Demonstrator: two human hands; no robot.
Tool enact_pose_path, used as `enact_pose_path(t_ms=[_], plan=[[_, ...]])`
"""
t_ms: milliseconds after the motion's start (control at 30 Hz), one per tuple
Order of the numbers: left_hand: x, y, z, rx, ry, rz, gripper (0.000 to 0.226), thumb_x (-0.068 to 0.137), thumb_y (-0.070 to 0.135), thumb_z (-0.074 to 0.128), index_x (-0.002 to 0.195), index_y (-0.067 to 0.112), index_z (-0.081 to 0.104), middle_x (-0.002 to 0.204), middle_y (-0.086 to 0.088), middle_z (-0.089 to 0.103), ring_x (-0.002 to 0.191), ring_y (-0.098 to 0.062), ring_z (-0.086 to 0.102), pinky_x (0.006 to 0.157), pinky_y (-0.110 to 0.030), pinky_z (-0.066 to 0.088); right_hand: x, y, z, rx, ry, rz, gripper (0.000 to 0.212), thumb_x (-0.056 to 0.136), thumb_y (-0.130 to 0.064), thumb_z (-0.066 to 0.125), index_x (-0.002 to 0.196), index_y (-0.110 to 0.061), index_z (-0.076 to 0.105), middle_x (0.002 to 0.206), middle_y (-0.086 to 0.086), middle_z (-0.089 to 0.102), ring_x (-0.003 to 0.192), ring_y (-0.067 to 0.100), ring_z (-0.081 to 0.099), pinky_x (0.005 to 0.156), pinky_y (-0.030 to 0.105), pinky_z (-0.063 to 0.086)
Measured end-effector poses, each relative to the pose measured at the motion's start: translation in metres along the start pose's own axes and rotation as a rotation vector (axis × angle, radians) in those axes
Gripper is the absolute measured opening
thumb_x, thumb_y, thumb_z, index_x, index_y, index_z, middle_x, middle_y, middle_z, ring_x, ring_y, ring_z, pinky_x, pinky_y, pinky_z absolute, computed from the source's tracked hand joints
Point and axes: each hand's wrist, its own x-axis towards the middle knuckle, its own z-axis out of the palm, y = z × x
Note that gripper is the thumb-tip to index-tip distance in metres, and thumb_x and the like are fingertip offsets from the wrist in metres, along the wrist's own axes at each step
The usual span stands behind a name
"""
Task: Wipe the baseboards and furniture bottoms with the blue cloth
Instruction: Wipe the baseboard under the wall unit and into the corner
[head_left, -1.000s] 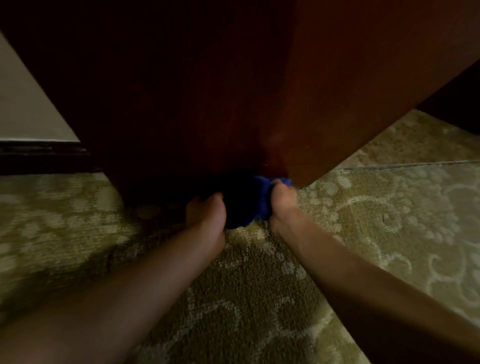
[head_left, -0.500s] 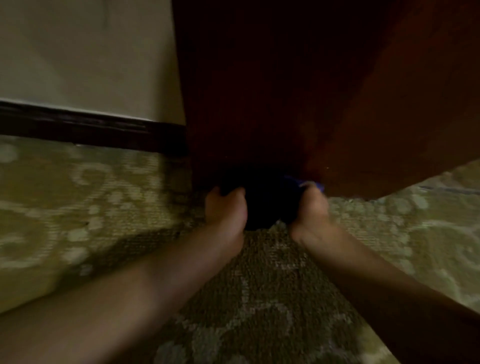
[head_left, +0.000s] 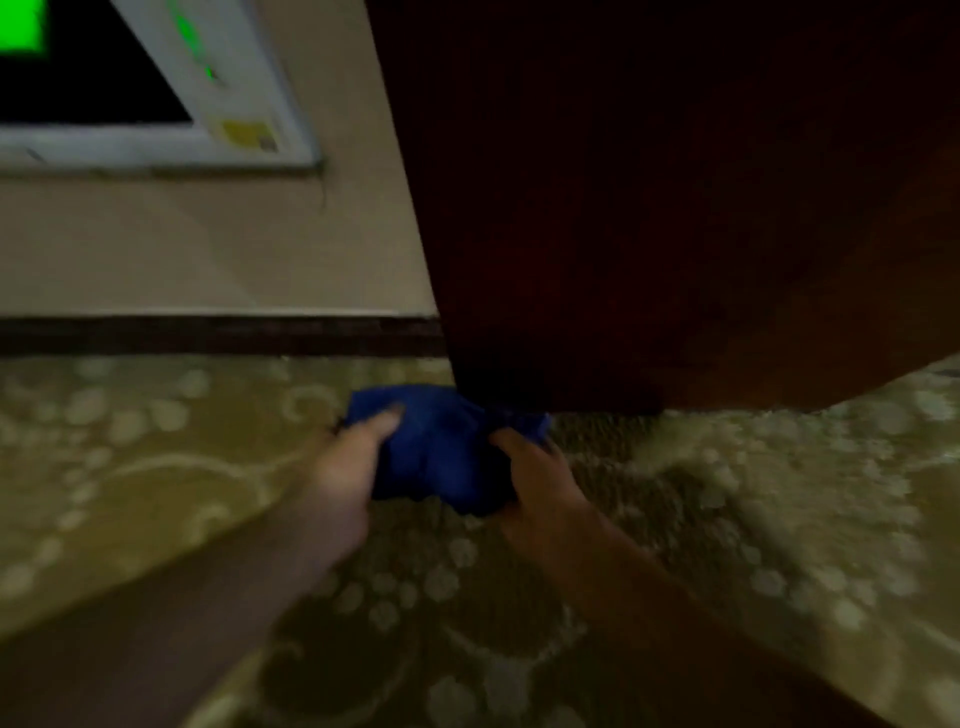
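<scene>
Your left hand (head_left: 349, 470) and right hand (head_left: 535, 470) each grip, fingers curled, an end of the bunched soft blue cloth (head_left: 441, 447) (light, limp) against the dark wooden cabinet base (head_left: 561, 384).

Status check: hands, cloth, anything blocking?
Both hands, left hand and right hand, grip blue cloth. Cloth at cabinet bottom corner, on carpet. Baseboard unobstructed.

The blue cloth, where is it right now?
In the head view the blue cloth sits on the carpet at the cabinet's bottom left corner, bunched between the left hand and right hand.
</scene>
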Motion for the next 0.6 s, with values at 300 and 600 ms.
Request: enact_pose_path(t_ms=[300,600], plan=[[0.049,-0.018,-0.018,0.200,-0.322,0.128,0.035,0.089,0.012,0.062,0.122,0.021,0.055,0.113,-0.009,0.064,0.101,-0.029,0.063,0.085,-0.040,0.053,-0.010,0.005,-0.008,-0.222,0.060,-0.033,0.038,0.097,0.002,0.038,0.124,-0.019,0.052,0.104,0.012,0.064,0.084,0.030,0.064,0.055,0.035,0.056],[0.031,0.021,-0.073,-0.091,-0.284,0.082,0.046,0.078,0.015,0.076,0.120,0.003,0.061,0.113,-0.019,0.068,0.094,-0.034,0.068,0.063,-0.031,0.052,-0.063,0.004,0.076,-0.466,0.146,0.038,0.021,0.093,0.002,0.037,0.094,-0.001,0.058,0.072,0.014,0.064,0.061,0.025,0.060,0.043,0.026,0.049]])
